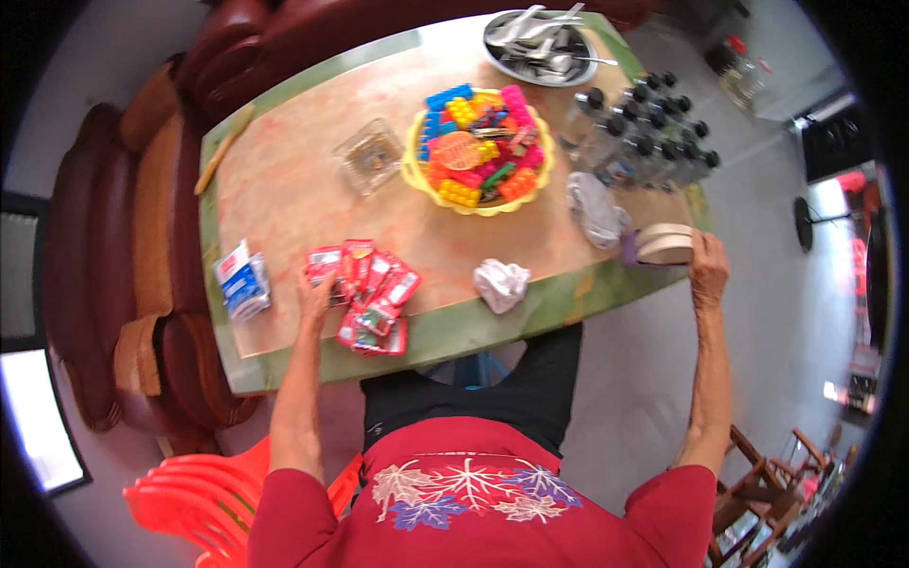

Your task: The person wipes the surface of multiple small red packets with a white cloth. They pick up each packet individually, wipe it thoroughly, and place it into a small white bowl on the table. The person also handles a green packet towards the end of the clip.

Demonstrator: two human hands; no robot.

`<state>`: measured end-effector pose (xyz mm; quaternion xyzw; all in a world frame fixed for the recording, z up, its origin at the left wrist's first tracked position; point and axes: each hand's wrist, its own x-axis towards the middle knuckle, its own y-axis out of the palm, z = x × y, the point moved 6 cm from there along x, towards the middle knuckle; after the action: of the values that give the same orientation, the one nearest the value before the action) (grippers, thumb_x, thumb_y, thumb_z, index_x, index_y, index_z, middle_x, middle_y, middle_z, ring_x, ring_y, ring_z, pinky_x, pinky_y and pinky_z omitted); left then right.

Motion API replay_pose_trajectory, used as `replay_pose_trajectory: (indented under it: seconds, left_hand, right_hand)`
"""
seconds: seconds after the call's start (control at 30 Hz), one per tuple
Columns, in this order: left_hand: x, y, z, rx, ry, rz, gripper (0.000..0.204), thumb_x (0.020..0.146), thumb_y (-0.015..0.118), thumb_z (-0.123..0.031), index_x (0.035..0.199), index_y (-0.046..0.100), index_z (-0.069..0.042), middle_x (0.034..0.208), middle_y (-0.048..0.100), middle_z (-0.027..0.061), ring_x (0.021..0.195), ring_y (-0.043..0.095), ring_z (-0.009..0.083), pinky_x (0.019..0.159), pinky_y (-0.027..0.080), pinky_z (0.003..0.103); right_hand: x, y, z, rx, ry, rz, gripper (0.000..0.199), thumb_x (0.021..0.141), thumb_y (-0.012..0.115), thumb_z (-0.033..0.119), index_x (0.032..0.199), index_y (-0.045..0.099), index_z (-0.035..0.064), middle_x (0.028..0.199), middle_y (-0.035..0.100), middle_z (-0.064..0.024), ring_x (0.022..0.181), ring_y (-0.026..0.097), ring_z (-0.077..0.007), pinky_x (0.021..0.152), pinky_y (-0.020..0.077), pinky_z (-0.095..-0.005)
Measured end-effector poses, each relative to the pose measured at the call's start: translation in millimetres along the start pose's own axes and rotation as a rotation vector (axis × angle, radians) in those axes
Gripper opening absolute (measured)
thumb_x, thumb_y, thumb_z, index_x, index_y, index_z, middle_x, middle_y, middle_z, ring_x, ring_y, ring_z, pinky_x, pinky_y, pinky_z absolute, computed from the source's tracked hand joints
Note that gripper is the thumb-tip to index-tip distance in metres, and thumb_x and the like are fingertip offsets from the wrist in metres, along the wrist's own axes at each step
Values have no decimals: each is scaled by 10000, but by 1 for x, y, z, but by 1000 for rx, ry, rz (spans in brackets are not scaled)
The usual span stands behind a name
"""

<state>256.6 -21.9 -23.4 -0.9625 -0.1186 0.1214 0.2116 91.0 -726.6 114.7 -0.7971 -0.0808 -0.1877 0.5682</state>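
At the table's near edge, a loose pile of small red packets (379,293) is spread out. My left hand (318,293) is at its left side, with the fingers curled over the edge of the leftmost packet. Far to the right, my right hand (708,265) grips the end of a beige, rounded, band-like object (665,244) at the table's corner. A purple piece (630,249) shows at this object's left end; its exact kind is unclear. Between my hands lies a crumpled pale cloth (501,285).
On the table (284,204) stand a yellow basket (410,170) of colourful toy bricks, a square glass ashtray (369,157), a metal bowl of spoons (540,49) and several dark-capped bottles (644,133). A grey cloth (597,210) and a blue-white packet (244,281) lie near the sides.
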Motion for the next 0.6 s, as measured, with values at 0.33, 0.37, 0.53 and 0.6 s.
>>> replay_pose_trajectory:
  seconds: [0.33,0.37,0.53,0.6]
  left_hand:
    - [24,-11,46,85,-63,-136,260,777,728,-219,867,598,-13,773,609,36,685,564,124,618,479,292]
    - [24,-10,45,138,-92,-153,251,778,728,-219,845,601,-14,759,607,31,678,559,119,614,477,289]
    - [31,-29,42,65,57,-171,210,792,718,-202,797,608,-23,736,607,33,666,551,111,622,475,279]
    - [13,-20,11,9,116,-170,191,808,704,-188,837,607,-26,764,613,48,664,546,109,633,473,277]
  right_hand:
    - [13,-79,4,176,216,-171,119,806,583,77,923,607,80,846,610,-70,770,597,-266,629,481,-384]
    - [13,-85,9,270,284,-128,92,818,578,78,906,602,67,817,603,-89,738,594,-280,614,470,-396]
    - [-13,-67,82,889,457,197,157,844,527,83,728,505,-20,615,498,-179,509,469,-206,518,407,-377]
    - [-32,-58,131,1045,474,318,225,838,530,104,669,460,-28,578,463,-186,500,393,-166,498,387,-365]
